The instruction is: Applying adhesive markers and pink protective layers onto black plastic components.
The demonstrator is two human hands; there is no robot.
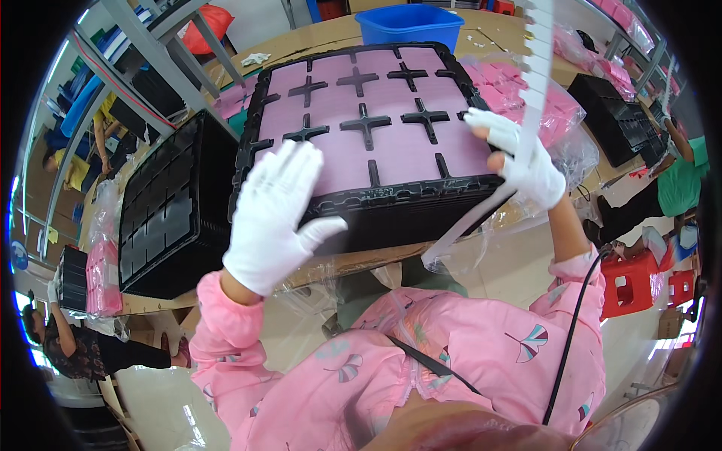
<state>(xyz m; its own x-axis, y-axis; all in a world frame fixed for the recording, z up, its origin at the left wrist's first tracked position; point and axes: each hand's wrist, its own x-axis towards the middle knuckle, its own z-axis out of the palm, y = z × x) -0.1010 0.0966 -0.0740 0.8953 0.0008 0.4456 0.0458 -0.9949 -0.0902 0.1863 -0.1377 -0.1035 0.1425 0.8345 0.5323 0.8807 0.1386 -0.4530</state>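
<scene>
In the head view, right in front of you sits a rectangular black plastic tray (391,194) with a thick rim and deep dark sides, filled with flat lilac-pink sheets (462,143). Black cross-shaped plastic dividers (366,124) stand up among the sheets.

Your left hand (274,210), in a white glove, is at the tray's near left corner; its fingers are straight and close together, pointing away from you, and your thumb is spread toward the tray's middle. You cannot tell from here whether the palm presses on the rim.

Your right hand (543,174), in a white glove with bare fingertips showing, is at the tray's right edge, fingers bent toward the sheets. A long, pale, notched strip (534,90) crosses that hand and trails down past the tray's near right corner; whether your fingers pinch it, you cannot tell.

The tray rests on a brown-topped table (323,36). Behind the tray is a bright blue plastic tub (412,34). To its left stands a black plastic box with a gridded face (162,203); to its right lie pink bundles in clear plastic (560,113). Farther right of the tray are a red plastic stool (641,274) and a co-worker in green (684,184).
</scene>
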